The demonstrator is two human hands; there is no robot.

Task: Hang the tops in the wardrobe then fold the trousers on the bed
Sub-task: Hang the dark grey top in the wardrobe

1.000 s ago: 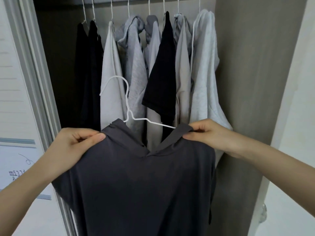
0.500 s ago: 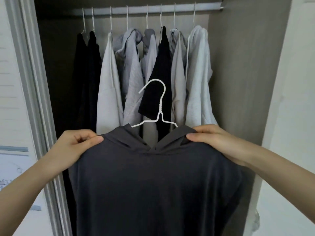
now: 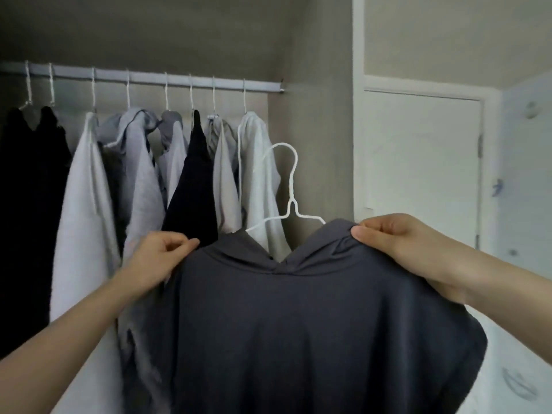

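A dark grey top (image 3: 298, 318) hangs on a white wire hanger (image 3: 291, 189) that I hold up in front of the open wardrobe. My left hand (image 3: 161, 258) pinches the top's left shoulder. My right hand (image 3: 397, 243) pinches the right shoulder. The hanger's hook stands upright, well below the white rail (image 3: 149, 80) and in front of the rightmost hung garment. The trousers and the bed are out of view.
Several tops in black, grey and white (image 3: 140, 180) hang on white hangers along the rail. A short bare stretch of rail lies at its right end by the wardrobe's side wall (image 3: 316, 130). A white door (image 3: 418, 174) stands to the right.
The view has tilted up and swung right, so the rail sits lower in frame. The top and hanger have moved to the right of the hung clothes and the hook now stands upright.
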